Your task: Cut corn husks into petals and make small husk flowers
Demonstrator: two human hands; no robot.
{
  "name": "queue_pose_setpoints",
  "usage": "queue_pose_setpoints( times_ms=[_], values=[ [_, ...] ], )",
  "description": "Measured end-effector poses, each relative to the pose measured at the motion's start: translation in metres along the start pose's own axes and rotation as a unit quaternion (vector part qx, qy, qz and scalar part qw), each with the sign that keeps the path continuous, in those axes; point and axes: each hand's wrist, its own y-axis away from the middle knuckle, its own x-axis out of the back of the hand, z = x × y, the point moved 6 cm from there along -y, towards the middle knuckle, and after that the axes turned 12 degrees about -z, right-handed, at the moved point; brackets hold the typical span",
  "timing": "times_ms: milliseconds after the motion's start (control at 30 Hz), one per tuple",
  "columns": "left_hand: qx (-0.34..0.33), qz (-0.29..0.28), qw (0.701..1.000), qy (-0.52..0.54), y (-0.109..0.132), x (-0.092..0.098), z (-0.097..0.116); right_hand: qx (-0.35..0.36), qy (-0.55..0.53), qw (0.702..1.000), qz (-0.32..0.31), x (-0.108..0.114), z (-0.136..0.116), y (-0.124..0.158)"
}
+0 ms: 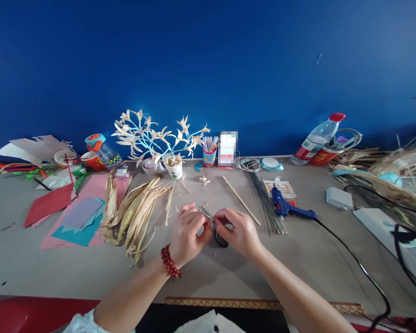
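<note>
My left hand point(191, 233), with a red bead bracelet at the wrist, and my right hand point(238, 230) meet over the middle of the grey table. Both are closed, thumbs and fingertips pinched together on something too small to make out. Scissors point(221, 239) lie beneath them, partly hidden, with a black handle showing. Left of my hands rest dried corn husks point(142, 208). A pale stick point(241, 200) and a bundle of thin green wires point(268, 203) lie to the right. Behind stands a white cup point(174, 170) with husk flowers point(159, 134) on blue stems.
A blue glue gun point(291, 206) with a black cable lies right, near a power strip point(384, 236). A tilted bottle point(315, 141) stands behind. Coloured paper point(79, 222) is at left. A pen cup point(210, 157) and a phone point(227, 150) stand at the back.
</note>
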Motion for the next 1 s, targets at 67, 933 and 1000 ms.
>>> queue_pose_setpoints(
  times_ms=[67, 933, 1000],
  values=[
    [0.004, 0.004, 1.000, 0.000, 0.000, 0.001, -0.001, -0.033, -0.010, 0.999, 0.022, 0.009, 0.007, 0.000],
    [0.005, 0.021, 1.000, 0.014, 0.001, 0.001, -0.001, -0.028, -0.025, 0.999, -0.027, -0.004, -0.001, -0.002],
    [0.008, 0.026, 1.000, 0.015, 0.001, 0.003, -0.002, -0.039, -0.009, 0.999, -0.006, 0.004, 0.003, -0.002]
  ],
)
